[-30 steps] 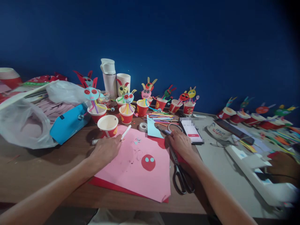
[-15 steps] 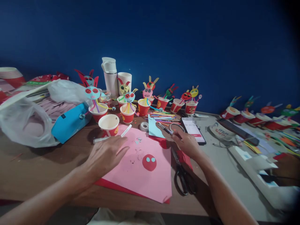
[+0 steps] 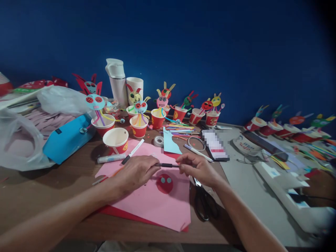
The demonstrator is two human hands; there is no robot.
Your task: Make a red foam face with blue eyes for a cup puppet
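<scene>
Change: pen (image 3: 167, 165) now over pink paper (image 3: 157, 206) | left hand (image 3: 139, 175) pinches one end, right hand (image 3: 200, 169) the other | apparently being readied

Black-gripped pen (image 3: 166, 165) held between left hand (image 3: 138, 171) and right hand (image 3: 200, 170) over pink paper (image 3: 160, 210), red paper disc (image 3: 165, 189) at six o'clock from the pen, black-handled scissors (image 3: 206, 203) at four, smartphone (image 3: 213, 145) at two, tape roll (image 3: 158, 141) at eleven, red paper cup (image 3: 118, 147) at ten
</scene>
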